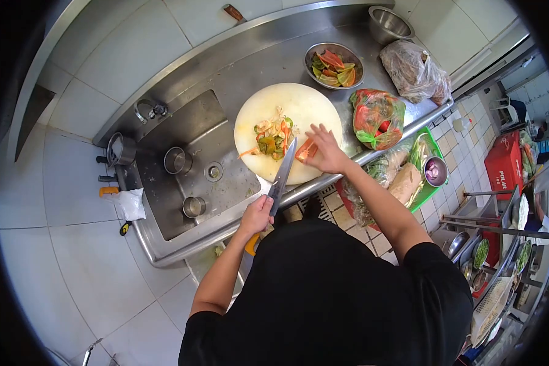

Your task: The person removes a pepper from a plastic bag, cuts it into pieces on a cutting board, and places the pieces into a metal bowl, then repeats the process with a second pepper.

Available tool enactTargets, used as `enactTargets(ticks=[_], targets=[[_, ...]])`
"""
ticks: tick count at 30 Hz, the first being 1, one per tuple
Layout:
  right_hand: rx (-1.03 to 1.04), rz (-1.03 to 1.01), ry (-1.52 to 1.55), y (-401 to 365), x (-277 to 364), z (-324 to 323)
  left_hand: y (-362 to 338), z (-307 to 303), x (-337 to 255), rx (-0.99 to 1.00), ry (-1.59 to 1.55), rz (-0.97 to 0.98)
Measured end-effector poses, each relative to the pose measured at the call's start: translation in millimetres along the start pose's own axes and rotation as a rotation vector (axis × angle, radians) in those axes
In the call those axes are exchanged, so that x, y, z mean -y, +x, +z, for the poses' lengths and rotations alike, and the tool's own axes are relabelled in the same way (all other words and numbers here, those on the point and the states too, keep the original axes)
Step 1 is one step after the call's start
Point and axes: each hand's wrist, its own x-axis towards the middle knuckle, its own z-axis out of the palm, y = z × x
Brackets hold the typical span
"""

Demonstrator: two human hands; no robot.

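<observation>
On the round white board [256, 113], the red pepper piece [305, 150] lies just left of our nearer, splayed right hand [327, 151], roughly parallel to the steel knife [281, 179] our left hand [257, 215] grips.

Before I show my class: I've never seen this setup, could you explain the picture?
No machine here: this is a person working bare-handed. The one picture comes from a camera worn on the head, so the black shirt fills the bottom. The left hand holds a knife, its blade over a round cutting board. The right hand is spread over part of a red piece, apparently pepper. Chopped vegetables lie on the board. A metal bowl of cut pieces sits beyond, a bag of produce to the right, a sink left.
</observation>
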Motion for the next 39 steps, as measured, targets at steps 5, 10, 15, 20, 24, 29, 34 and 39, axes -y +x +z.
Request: enactTargets(ticks=[5, 10, 15, 20, 24, 29, 34, 39], targets=[[-0.061, 0.193, -0.025, 5, -3, 20, 11, -1, -15, 0.050, 0.036, -0.053], [-0.023, 0.128, -0.060, -6, 5, 31, 27, -6, -19, 0.077, 0.135, -0.068], [0.017, 0.120, -0.076, -14, 10, 29, 9, -22, -18, 0.113, 0.188, -0.117], [0.012, 0.142, -0.012, -13, 10, 28, 1, -34, -4, 0.195, 0.258, -0.165], [0.020, 0.168, -0.039, -14, 12, 27, 18, -22, -17, 0.200, 0.225, -0.156], [0.018, 0.170, -0.057, -15, 15, 28, 29, -25, -10, 0.252, 0.169, -0.136], [0.025, 0.155, -0.108, -16, 17, 30, 34, -23, -11, 0.270, 0.133, -0.175], [0.056, 0.140, -0.162, -16, 17, 29, 33, -16, -9, 0.294, 0.073, -0.185]])
